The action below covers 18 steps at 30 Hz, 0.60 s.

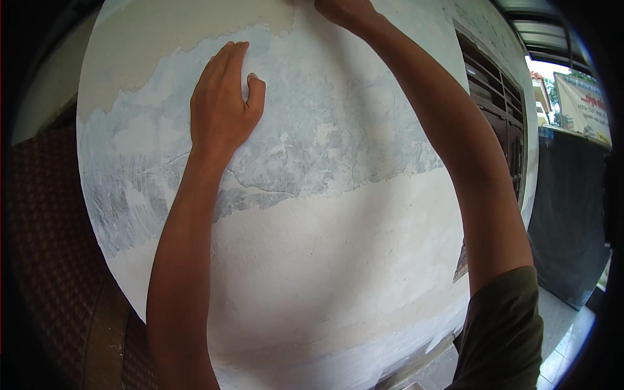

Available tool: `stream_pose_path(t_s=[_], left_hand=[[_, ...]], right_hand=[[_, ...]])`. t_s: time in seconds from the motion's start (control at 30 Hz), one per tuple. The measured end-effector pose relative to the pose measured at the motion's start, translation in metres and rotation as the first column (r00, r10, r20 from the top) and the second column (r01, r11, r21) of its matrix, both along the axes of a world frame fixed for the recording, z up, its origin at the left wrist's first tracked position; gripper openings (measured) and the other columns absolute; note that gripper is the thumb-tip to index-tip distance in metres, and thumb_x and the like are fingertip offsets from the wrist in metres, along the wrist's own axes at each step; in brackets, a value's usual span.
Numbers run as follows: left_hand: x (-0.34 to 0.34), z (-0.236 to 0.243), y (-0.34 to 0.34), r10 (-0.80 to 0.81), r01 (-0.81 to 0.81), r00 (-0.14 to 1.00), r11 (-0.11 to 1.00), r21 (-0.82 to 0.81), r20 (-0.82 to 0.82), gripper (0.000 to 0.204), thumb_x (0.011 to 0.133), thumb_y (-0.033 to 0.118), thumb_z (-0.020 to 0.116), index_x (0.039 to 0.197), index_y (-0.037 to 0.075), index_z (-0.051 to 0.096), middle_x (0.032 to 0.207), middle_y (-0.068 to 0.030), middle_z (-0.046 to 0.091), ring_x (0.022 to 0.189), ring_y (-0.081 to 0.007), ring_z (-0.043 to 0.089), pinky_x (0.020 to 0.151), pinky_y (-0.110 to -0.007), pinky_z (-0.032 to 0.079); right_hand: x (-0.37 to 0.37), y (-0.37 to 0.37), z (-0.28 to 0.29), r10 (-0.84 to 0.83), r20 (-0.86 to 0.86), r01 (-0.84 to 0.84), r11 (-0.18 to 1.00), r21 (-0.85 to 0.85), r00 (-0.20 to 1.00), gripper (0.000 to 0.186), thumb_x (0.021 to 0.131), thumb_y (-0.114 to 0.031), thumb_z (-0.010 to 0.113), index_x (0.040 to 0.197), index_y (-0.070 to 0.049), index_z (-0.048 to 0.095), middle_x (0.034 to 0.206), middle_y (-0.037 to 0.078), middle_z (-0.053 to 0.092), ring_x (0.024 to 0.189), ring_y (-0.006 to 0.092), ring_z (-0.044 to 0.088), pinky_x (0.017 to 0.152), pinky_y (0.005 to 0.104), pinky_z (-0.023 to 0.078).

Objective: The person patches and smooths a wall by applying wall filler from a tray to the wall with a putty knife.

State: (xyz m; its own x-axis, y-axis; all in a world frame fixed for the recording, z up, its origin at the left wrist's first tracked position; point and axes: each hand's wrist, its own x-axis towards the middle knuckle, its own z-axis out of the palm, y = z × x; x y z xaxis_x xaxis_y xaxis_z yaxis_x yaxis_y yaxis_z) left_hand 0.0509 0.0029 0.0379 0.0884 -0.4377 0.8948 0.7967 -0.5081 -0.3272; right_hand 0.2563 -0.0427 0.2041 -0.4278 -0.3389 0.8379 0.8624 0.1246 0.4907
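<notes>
- So I'm standing here watching someone at a wall point(325, 266), which sits right in front of them and fills most of the view.
- Left hand point(224, 101): palm toward the wall, fingers pointing up and mostly together, thumb sticking out to the side. Nothing in its grip, it's just loose and flat, and looks to be leaning on the wall.
- That hand is over the left part of the grey patch point(312, 130), its fingertips near the patch's ragged top edge.
- Right hand point(348, 10): way up at the top edge and partly cut off. It looks bent, but I honestly can't tell if it's clenched around anything.
- Right arm reaches up across the right side of the wall, with a dark green sleeve point(504, 325) around the upper arm. Left forearm is bare.
- The grey patch is a wide, blotchy band with whitish smears and a thin crack or line low down. Beige coat point(149, 45) above it, off-white surface below.
- Soft shadow running down the wall below the right hand.
- Off to the right: a dark slatted window point(497, 97), then a banner point(585, 107) hanging above a dark sheet point(569, 214), with pale floor tiles point(565, 354) at the bottom.
- Far left: something brown with a woven look point(52, 253), pretty dim.
</notes>
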Motion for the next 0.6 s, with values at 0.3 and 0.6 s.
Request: stream_pose_path(t_s=[0.3, 0.6], left_hand=[[-0.008, -0.003, -0.002, -0.03, 0.03, 1.0, 0.998, -0.054, -0.004, 0.044, 0.093, 0.016, 0.051, 0.136, 0.005, 0.056, 0.14, -0.0188, 0.056, 0.129, -0.0352, 0.055, 0.109, -0.042, 0.043], [0.003, -0.039, -0.017, -0.348, 0.359, 0.934, 0.909, -0.214, 0.085, 0.045, 0.094, 0.018, 0.051, 0.137, 0.003, 0.054, 0.139, -0.0172, 0.057, 0.13, -0.0337, 0.053, 0.11, -0.042, 0.041]], right_hand=[[-0.001, -0.038, -0.121, 0.185, 0.134, -0.177, 0.982, -0.073, 0.974, 0.022, 0.09, 0.005, 0.053, 0.106, 0.003, 0.068, 0.108, 0.02, 0.065, 0.101, 0.0353, 0.062, 0.083, 0.0413, 0.053], [0.065, -0.088, -0.2, 0.381, -0.549, -0.624, 0.689, -0.368, 0.744, 0.028, 0.094, -0.017, 0.063, 0.115, 0.0, 0.069, 0.098, 0.011, 0.068, 0.089, 0.0199, 0.064, 0.084, 0.0333, 0.048]])
